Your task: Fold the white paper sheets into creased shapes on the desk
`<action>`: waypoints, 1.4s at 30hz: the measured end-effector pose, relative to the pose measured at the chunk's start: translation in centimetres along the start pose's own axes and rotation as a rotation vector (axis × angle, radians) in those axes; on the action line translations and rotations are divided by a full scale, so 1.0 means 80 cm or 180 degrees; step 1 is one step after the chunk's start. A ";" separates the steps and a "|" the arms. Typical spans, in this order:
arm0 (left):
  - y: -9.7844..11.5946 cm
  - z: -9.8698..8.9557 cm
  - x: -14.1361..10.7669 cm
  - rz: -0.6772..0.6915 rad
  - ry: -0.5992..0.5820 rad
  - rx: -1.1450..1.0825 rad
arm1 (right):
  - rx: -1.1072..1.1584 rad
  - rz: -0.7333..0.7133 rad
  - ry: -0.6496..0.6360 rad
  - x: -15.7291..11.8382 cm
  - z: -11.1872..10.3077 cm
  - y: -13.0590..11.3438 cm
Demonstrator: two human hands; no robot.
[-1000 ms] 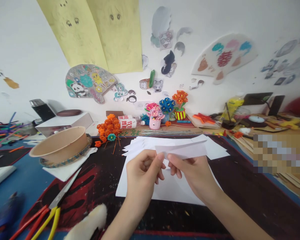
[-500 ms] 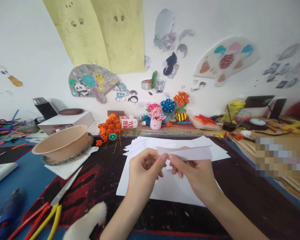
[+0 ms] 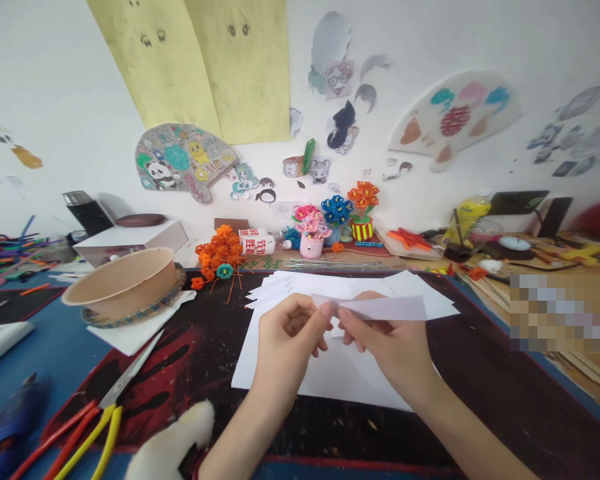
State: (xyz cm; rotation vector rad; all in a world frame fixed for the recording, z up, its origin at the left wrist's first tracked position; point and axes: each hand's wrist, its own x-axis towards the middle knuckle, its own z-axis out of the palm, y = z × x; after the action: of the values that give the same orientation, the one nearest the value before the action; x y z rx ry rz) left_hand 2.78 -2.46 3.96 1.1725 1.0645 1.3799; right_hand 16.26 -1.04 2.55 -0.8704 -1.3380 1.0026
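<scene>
Between both hands a narrow folded strip of white paper [image 3: 393, 308] is held up above the work surface. My left hand [image 3: 290, 333] pinches its left end between thumb and fingers. Close beside it, my right hand [image 3: 393, 340] grips the lower edge with the thumb on the near side; its fingers are partly hidden behind the strip. The two thumb tips nearly meet. Beneath the hands lie several sheets of white paper [image 3: 347, 380], overlapping and spread out on a dark mat [image 3: 490, 373].
Scissors with red and yellow handles [image 3: 107, 410] lie at left, near a beige bowl [image 3: 125, 280] and a blue tool [image 3: 13, 423]. Orange craft flowers [image 3: 220, 253] and small flower pots [image 3: 311, 248] line the back. Thin wooden sticks [image 3: 493, 290] lie at right.
The paper strip has tilted slightly, so its right end sits a little lower and its face looks flatter. Both hands keep their grip in nearly the same place.
</scene>
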 end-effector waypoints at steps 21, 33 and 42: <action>0.001 -0.006 0.006 0.0096 -0.0352 -0.0059 | -0.0113 -0.0285 0.0094 -0.001 -0.004 0.001; 0.002 -0.008 0.003 0.0195 -0.0343 -0.0104 | 0.0182 -0.0175 0.0138 0.000 -0.005 0.006; -0.001 -0.017 0.009 0.0219 -0.0603 -0.0093 | 0.0201 -0.0176 0.0106 0.001 -0.003 0.005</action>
State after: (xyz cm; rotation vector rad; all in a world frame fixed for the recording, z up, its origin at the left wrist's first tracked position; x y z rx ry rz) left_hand 1.44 -1.74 3.74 1.3009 0.8747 1.3036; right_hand 16.49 -0.81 2.19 -0.7952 -1.2889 0.9782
